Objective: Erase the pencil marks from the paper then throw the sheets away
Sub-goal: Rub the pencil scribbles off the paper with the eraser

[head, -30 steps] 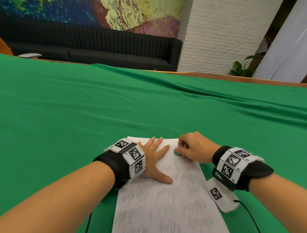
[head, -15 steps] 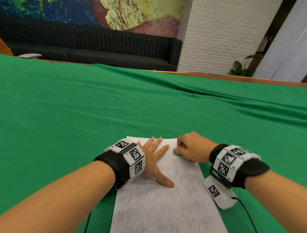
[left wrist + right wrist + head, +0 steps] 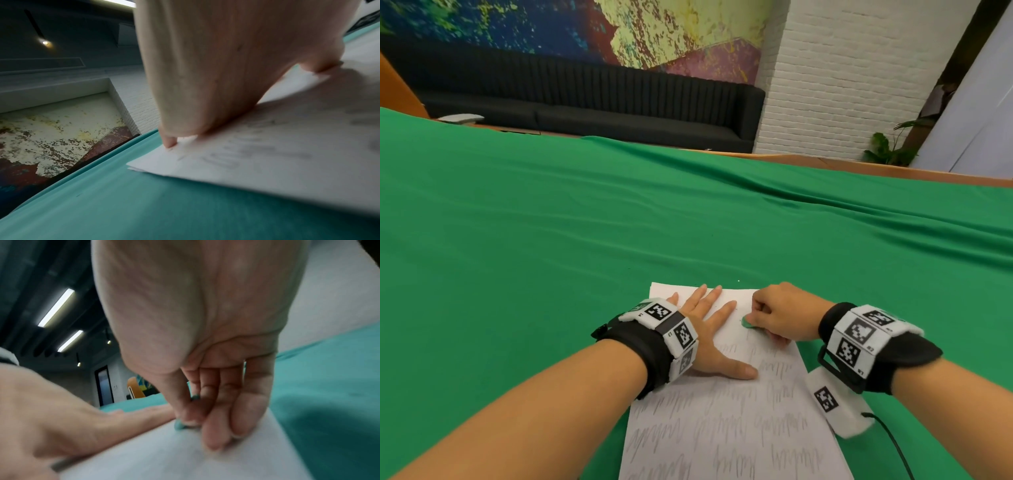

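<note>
On the green cloth, near edge, centre: paper, a small stack of sheets, rows of grey pencil marks over its near part, far strip blank.

Left hand: flat, fingers spread and straight, pressing the far left of the paper; it holds nothing.

Right hand: fingers curled, pinching a small green eraser whose tip touches the sheet at the boundary of blank and marked rows.

Change: compared with a second ago the eraser sits slightly nearer and further right, and the top row beneath it looks fainter. Judgement: erasing proceeds row by row from the far end; most rows remain, so disposal is a long way off.

Containers: none in view; no bin is visible for the sheets.

Background: black sofa, white brick wall.
</note>
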